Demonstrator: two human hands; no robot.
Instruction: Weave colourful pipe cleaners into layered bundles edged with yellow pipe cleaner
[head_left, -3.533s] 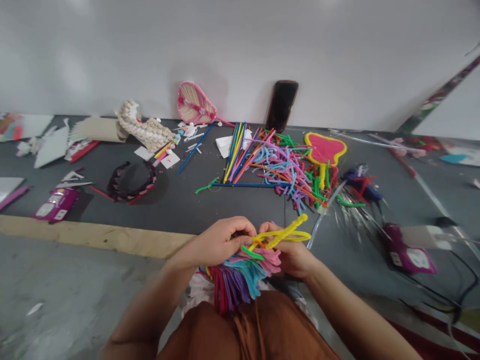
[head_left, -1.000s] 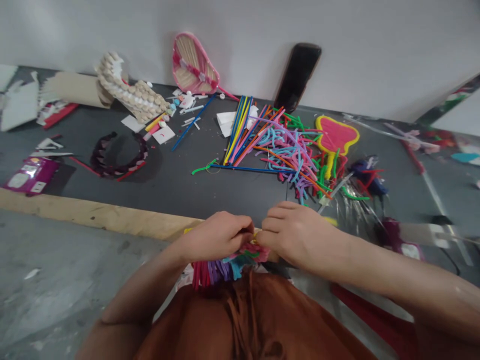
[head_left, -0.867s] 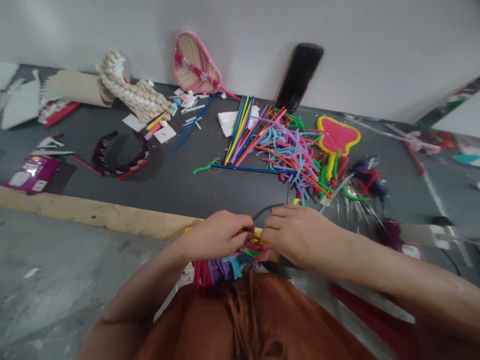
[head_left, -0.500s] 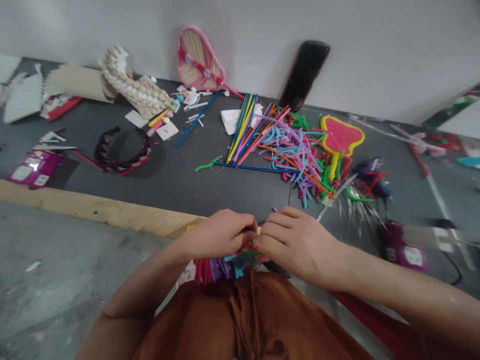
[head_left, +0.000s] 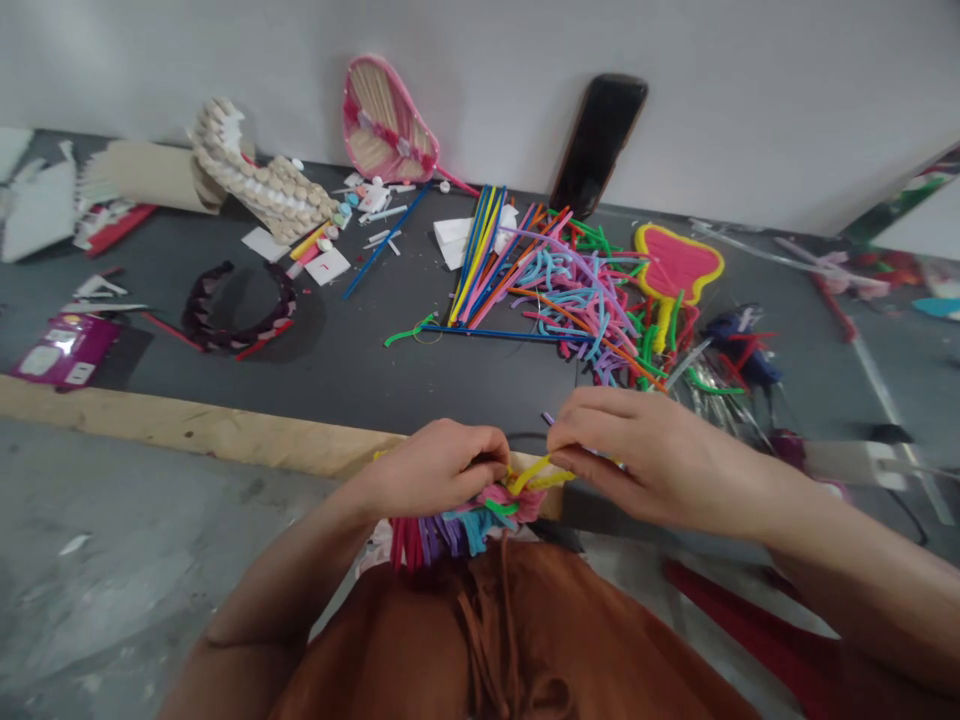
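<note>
Your left hand (head_left: 442, 470) is closing its fingers on the top of the fringed bundle (head_left: 435, 540), which is hanging at six o'clock in your view, just in front of the brown top (head_left: 420, 640). Your right hand (head_left: 637, 460), sitting at three o'clock from the left one, is pinching a yellow strip (head_left: 530, 472) between thumb and fingertips; the strip is running back toward the bundle's pink end. Your left fingertips are partly hiding that join, so you cannot be telling from here how firmly it is gripping. If you are pulling too hard toward three o'clock, the strip may be slipping out or dragging the pink pieces askew. If your left pinch is loosening, the bundle may be twisting, and the green bit (head_left: 501, 508) lying on the pink may be working free. Nothing is supporting the fringe at six o'clock, so a dropped bundle could be missing the table (head_left: 337, 380).
</note>
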